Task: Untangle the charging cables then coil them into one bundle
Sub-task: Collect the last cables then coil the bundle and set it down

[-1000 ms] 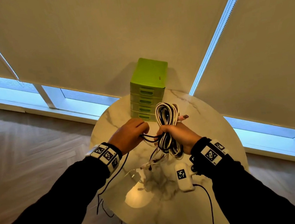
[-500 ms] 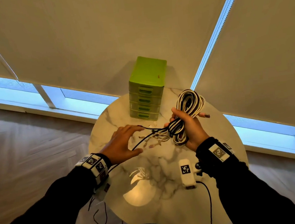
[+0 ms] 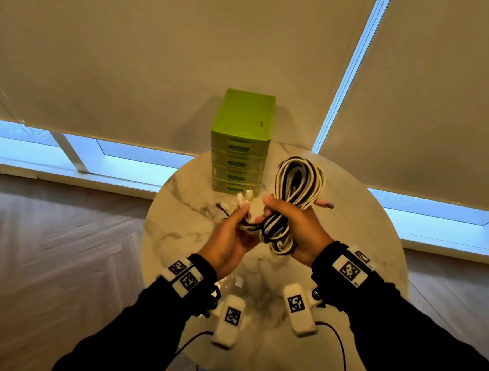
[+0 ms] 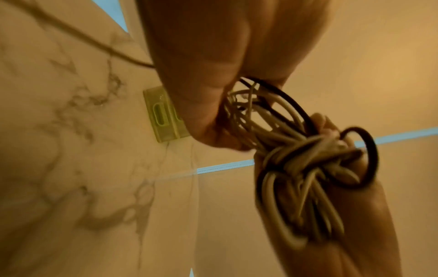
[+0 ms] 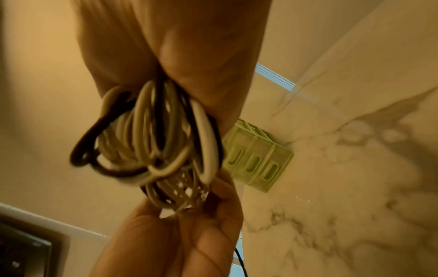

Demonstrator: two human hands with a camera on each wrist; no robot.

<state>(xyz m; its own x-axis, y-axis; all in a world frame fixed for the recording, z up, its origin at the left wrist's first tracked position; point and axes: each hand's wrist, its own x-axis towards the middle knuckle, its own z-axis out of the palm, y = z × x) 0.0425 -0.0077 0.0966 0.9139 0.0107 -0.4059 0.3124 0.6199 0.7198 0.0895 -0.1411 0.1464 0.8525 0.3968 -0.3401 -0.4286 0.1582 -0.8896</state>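
since half a second ago the left hand (image 3: 228,245) closed in, pinching the loose ends; right hand (image 3: 297,234) grips the cable bundle (image 3: 295,185) above the surface (image 3: 180,223). wrap the ends snugly round its waist.

The charging cables (image 3: 285,208) are black and white cords wound together into one long coil, held up above the tabletop (image 3: 180,223). The right hand (image 3: 298,231) grips the coil round its middle, so loops fan out above and below the fist. The loose plug ends (image 3: 243,199) stick out to the left, pinched in the left hand (image 3: 228,245).
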